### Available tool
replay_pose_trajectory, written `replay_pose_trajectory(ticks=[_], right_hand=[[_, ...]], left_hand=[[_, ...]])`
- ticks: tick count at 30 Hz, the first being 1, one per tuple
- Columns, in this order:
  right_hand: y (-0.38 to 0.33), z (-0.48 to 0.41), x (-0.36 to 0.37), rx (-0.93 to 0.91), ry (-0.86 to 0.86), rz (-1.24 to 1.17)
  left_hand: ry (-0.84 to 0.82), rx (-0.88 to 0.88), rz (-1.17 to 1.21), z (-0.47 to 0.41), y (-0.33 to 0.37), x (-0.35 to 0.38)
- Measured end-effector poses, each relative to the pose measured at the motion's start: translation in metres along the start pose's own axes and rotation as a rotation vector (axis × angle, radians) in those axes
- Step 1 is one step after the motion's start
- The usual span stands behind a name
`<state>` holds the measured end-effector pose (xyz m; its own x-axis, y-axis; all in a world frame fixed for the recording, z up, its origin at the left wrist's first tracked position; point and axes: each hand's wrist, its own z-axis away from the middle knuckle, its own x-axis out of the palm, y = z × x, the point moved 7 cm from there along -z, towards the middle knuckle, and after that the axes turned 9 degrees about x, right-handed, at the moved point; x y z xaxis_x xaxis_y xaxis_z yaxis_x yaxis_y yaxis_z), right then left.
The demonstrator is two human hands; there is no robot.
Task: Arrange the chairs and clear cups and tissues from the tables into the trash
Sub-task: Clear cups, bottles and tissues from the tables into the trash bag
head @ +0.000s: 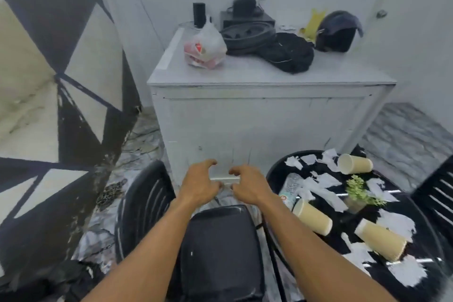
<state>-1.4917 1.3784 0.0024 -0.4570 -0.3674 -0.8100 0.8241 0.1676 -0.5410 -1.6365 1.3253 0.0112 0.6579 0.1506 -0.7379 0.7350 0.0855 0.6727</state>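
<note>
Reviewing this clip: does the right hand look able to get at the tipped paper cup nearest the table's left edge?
Probably yes. The right hand appears empty, and that paper cup lies on its side at the round table's near edge, just beside the forearm, with nothing standing between.

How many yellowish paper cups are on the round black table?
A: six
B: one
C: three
C: three cups lie tipped over on the round black table among the tissues: the far cup, the middle cup by the plastic bottle, and the near cup.
</note>
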Motion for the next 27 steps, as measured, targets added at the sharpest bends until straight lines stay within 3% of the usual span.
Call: replay_pose_trajectory(ticks=[6,10,13,16,19,23,27], right_hand=[[0.19,0.019,-0.06,0.251,0.067,-0.07],[0.303,0.031,-0.075,0.402,0.046,-0.015],[0.364,0.043,-0.079,0.477,0.053,0.066],[0.401,0.051,-0.082,0.492,0.09,0.25],[0.43,0.055,-0.079,0.553,0.044,0.36],[0.456,0.059,-0.077,0.652,-0.041,0.417],[0.438,0.049,-0.079,0.612,-0.08,0.375]], left_hand=[[-0.24,0.107,0.06,-0.04,0.102,0.166],[-0.421,0.127,-0.055,-0.052,0.134,0.268],[-0.583,0.268,-0.205,-0.046,0.152,0.33],[-0.668,0.415,-0.417,-0.042,0.161,0.368],[-0.751,0.444,-0.553,-0.038,0.155,0.391],[-0.759,0.41,-0.574,-0.035,0.149,0.398],[-0.659,0.347,-0.46,-0.04,0.157,0.382]])
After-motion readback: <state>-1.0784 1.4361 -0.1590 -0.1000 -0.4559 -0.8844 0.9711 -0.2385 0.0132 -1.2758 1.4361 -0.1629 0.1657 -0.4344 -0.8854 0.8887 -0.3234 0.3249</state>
